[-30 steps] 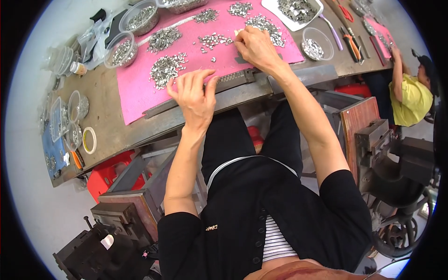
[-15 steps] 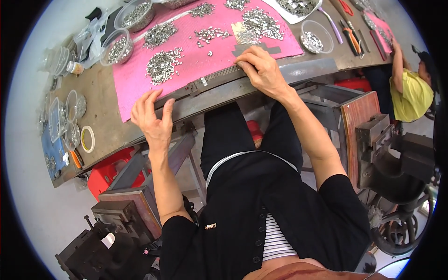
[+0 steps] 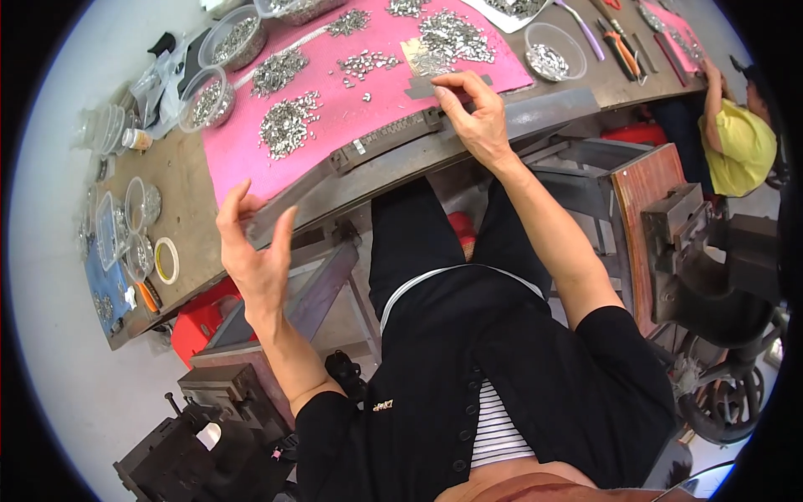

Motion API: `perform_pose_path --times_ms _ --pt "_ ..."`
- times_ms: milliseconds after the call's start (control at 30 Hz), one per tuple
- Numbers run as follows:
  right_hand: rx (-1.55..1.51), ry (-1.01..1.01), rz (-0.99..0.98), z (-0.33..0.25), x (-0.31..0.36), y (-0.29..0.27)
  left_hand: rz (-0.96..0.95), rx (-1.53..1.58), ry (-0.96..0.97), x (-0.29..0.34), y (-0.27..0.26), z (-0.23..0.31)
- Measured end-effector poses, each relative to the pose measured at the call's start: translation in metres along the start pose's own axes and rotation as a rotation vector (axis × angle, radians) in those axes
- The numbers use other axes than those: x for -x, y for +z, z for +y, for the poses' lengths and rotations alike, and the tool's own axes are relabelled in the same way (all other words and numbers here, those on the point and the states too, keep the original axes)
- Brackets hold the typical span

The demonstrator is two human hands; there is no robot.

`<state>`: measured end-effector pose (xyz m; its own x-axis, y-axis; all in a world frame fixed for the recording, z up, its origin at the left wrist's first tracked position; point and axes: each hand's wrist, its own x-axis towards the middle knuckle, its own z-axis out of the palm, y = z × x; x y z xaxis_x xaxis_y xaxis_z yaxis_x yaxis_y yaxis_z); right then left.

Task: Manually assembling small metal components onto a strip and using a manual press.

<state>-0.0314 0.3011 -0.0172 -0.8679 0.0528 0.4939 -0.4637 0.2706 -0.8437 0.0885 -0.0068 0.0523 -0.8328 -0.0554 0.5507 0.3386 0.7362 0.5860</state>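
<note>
"What's just changed over there?"

"My left hand has moved off the slotted stretch of the dark metal bar to the table's near edge, thumb and fingers spread, nothing to be seen in it; my right hand has come back from the big heap of silver bits to the bar's right end, thumb and forefinger tips close together (whether they pinch anything, I can't tell); the two hands are well apart."

"And the bar?"

"It lies along the front of the pink mat; with my left hand away, most of its slotted row is uncovered and easy to check."

"What's in the tubs?"

"The round clear tub on my right holds some silver bits, with bare room around them; on my left, the small clear tub and the bigger bowl hold many more; the white tray at the far side has a pile too, though it's partly cut off; the tubs farther left are hard to make out."
</note>
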Motion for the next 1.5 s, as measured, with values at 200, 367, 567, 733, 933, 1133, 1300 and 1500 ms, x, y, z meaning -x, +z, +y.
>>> perform_pose_path --times_ms 200,367,567,733,933,1133,1300,1500 --pt "0.033 0.007 0.049 0.002 0.002 0.000 -0.237 0.167 0.292 -0.048 0.103 0.040" --pt "0.649 -0.318 -0.026 0.007 0.019 -0.026 -0.175 -0.143 0.301 -0.032 0.154 0.018" --pt "0.015 0.078 -0.113 -0.021 0.028 -0.022 -0.089 -0.189 0.239 -0.016 0.155 0.021" --pt "0.040 0.025 -0.280 -0.018 0.029 -0.037 -0.091 -0.082 0.216 -0.003 0.157 0.024" --pt "0.415 -0.269 -0.145 0.022 -0.089 -0.020 -0.085 -0.073 0.131 -0.009 0.155 0.032" --pt "0.836 -0.218 -0.217 0.085 -0.155 0.006 -0.186 -0.085 0.332 -0.084 0.149 0.002" --pt "0.870 -0.143 -0.253 0.078 -0.157 0.023 -0.166 -0.161 0.329 -0.167 0.190 -0.056" --pt "0.913 -0.166 -0.316 0.075 -0.160 0.022 -0.186 -0.310 0.246 -0.193 0.226 -0.060"
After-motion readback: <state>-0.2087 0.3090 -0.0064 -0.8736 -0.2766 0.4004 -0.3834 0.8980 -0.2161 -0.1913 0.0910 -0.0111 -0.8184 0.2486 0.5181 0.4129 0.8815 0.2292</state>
